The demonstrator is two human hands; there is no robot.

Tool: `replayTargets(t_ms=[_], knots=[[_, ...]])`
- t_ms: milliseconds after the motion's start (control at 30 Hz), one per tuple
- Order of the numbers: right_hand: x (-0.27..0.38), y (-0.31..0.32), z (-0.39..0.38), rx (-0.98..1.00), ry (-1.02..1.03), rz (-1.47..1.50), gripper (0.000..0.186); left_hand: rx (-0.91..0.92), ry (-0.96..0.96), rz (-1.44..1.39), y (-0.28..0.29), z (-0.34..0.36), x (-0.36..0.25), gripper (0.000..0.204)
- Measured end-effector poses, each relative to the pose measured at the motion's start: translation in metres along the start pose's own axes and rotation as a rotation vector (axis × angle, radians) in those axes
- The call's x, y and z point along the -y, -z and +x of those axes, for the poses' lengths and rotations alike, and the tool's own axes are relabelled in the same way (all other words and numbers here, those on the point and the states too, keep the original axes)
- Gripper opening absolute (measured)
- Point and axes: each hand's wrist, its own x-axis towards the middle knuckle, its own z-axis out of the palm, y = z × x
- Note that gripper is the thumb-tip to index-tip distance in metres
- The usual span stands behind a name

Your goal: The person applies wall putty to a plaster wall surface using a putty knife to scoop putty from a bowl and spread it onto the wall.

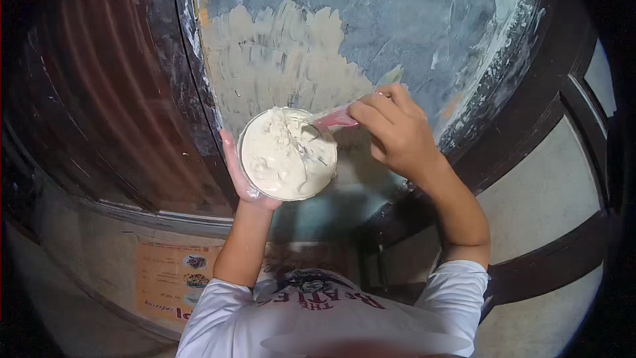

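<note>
My left hand (246, 185) supports a round tub (244, 171) from below and along its left side, its palm smeared with paste. Thick off-white paste (281, 156) fills the tub in uneven lumps. In my right hand (397, 122) is a pink, paste-coated spreading tool (336, 118), gripped from above. The tool's far end dips into the paste at the tub's upper right, so its tip is hidden. A pale greenish piece (389, 77) sticks out above my right fingers; whether it belongs to the tool I cannot tell.
A grey-blue panel (411, 20) lies beyond the tub, with a beige coated patch (278, 53) on its left part. Dark brown wood (112, 93) borders it at left, and a dark frame with pale panels (543, 185) at right. An orange printed sheet (169, 272) is at lower left.
</note>
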Motion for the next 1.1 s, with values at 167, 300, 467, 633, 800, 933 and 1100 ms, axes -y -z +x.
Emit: replayTargets(t_ms=[167,300,467,633,800,933,1100], knots=[[-0.008,0.000,0.000,-0.049,-0.052,0.029,0.045,-0.002,-0.041,-0.016,0.004,0.000,0.002,0.099],[-0.040,0.006,0.011,-0.156,-0.246,-0.029,0.031,-0.006,-0.028,0.034,0.004,-0.003,0.003,0.097],[-0.077,0.006,0.026,-0.182,-0.492,0.028,0.020,-0.015,-0.021,0.036,0.013,-0.007,0.005,0.097],[-0.089,-0.006,0.033,-0.121,-0.497,-0.005,0.022,-0.016,-0.033,0.018,0.010,-0.010,0.004,0.097],[-0.099,-0.001,0.043,-0.145,-0.563,0.102,0.022,-0.019,-0.063,0.037,0.021,-0.014,-0.001,0.097],[-0.094,-0.006,0.035,-0.128,-0.546,0.111,0.022,-0.019,-0.060,0.010,0.019,-0.016,-0.001,0.098],[-0.094,-0.003,0.046,-0.116,-0.577,0.037,0.021,-0.024,-0.040,0.026,0.020,-0.014,-0.001,0.099]])
